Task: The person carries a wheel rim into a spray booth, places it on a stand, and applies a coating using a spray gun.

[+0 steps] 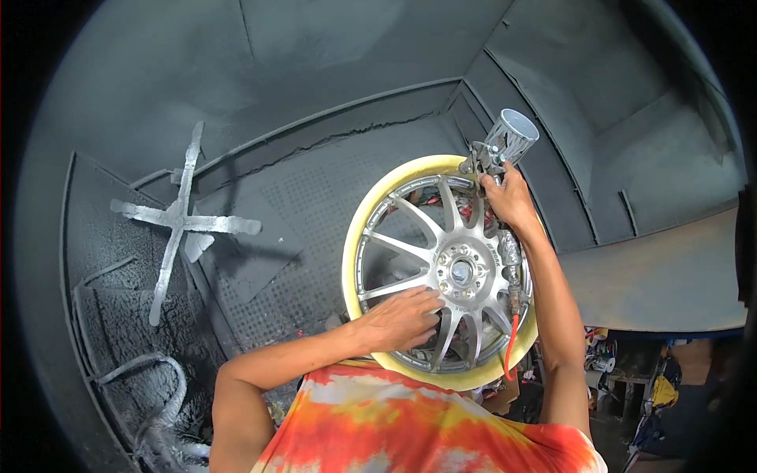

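— Where is the wheel from your seat?

— I see the silver alloy wheel with its yellow-masked tyre held upright in front of my tie-dye shirt, inside the grey spray booth.

— And the hands?

— My left hand lies on the spokes just left of the wheel's hub, fingers curled around one spoke. My right hand is closed on the spray gun at the wheel's upper right rim, its metal cup above.

— Anything else?

— A paint-crusted cross stand hangs well left of the wheel.
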### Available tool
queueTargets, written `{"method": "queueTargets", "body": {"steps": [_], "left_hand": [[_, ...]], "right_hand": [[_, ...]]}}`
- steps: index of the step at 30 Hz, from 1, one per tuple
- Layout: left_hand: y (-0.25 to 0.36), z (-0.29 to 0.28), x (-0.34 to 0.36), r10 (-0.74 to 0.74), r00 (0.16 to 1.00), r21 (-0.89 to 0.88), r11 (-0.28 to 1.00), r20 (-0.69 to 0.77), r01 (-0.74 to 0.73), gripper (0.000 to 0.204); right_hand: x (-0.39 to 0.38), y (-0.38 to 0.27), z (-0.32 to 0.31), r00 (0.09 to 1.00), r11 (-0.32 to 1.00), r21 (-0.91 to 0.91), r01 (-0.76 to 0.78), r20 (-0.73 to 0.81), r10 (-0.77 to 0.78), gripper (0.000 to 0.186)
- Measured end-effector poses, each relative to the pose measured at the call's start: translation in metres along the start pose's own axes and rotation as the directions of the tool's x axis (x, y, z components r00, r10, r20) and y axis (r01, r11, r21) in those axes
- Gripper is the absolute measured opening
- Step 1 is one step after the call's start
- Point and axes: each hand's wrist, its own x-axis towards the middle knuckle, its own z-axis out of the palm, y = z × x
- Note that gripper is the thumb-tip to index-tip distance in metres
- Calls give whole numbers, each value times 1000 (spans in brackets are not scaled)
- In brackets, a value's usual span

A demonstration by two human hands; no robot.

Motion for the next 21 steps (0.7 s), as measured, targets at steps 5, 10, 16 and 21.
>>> {"method": "queueTargets", "body": {"steps": [5, 10, 16, 21], "left_hand": [[21, -7, -21, -55, 998, -67, 996, 33, 57, 23], [20, -15, -45, -134, 990, -71, 988, 38, 137, 33], [17, -20, -57, -186, 974, -9, 982, 127, 189, 34], [16, -16, -57, -214, 969, 25, 977, 125, 213, 39]], "right_hand": [[-3, -7, 14, 986, 973, 219, -65, 163, 29, 44], [-27, -31, 25, 951, 931, 353, -89, 307, -26, 38], [-66, -60, 25, 846, 942, 330, -64, 518, -124, 38], [-96, -64, 12, 743, 934, 357, -8, 627, -233, 46]]}}
